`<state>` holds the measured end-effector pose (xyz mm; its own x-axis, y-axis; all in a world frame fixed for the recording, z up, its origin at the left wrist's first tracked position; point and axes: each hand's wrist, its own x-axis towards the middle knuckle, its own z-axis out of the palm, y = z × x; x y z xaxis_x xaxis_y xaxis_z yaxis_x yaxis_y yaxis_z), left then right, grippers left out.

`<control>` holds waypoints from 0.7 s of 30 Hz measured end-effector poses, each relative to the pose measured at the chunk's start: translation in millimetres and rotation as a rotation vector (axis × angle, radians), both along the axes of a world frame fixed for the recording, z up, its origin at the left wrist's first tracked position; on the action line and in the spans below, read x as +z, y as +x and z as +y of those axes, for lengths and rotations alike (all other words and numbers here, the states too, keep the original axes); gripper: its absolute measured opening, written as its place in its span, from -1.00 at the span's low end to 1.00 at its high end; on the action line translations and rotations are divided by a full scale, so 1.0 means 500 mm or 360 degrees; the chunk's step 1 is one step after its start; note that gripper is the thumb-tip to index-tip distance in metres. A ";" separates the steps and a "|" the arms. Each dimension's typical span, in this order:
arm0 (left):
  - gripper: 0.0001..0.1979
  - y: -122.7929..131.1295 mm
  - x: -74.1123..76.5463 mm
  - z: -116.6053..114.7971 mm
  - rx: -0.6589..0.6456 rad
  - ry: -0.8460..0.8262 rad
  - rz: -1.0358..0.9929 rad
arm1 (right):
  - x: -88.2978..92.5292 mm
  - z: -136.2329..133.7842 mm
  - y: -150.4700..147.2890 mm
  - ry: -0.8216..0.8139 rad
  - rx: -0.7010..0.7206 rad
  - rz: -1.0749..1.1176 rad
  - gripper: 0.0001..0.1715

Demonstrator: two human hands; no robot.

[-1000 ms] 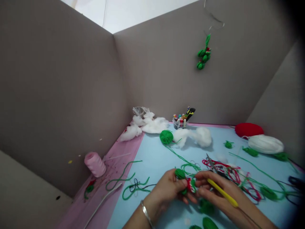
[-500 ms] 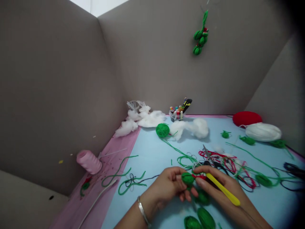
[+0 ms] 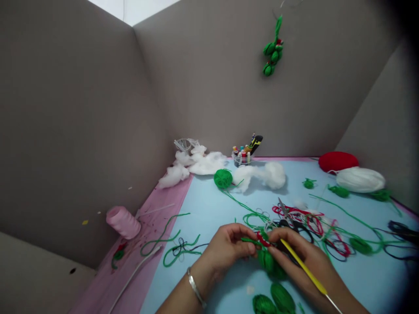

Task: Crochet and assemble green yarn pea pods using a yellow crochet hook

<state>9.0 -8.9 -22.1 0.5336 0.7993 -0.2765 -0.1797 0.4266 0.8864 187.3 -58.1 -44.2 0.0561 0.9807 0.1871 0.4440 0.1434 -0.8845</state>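
Both hands are on a small green-and-red yarn piece [image 3: 266, 260], its red part at the top and a rounded green part hanging below. My left hand [image 3: 231, 246], wearing a silver bracelet [image 3: 195, 288], pinches the left side by a green strand. My right hand [image 3: 307, 257] grips the right side with thumb and forefinger. A yellow-handled crochet hook [image 3: 304, 268] also lies in the right hand, slanting down to the right, a metal shaft showing at its lower end. Just below are two green yarn bundles [image 3: 283, 298].
Scissors [image 3: 288, 213] lie among tangled red, green and black yarn beyond my right hand. Farther back are a green ball [image 3: 223, 179], white stuffing [image 3: 275, 175], a marker holder [image 3: 242, 158], and red [image 3: 338, 162] and white skeins [image 3: 360, 180]. A pink spool [image 3: 123, 222] lies left.
The yarn piece has turned so its green rounded part hangs down and the red part faces up. The crochet hook is tilted more steeply, with its metal shaft now visible.
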 end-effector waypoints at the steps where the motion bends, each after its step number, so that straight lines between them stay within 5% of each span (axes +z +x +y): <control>1: -0.54 -0.001 0.001 0.000 -0.0012 0.0006 0.0006 | 0.000 0.000 -0.001 0.0022 0.0015 0.0005 -0.87; 21: -0.62 -0.005 0.002 0.004 0.0078 -0.0010 0.0086 | -0.006 -0.001 0.003 0.0039 -0.0126 -0.0078 -0.69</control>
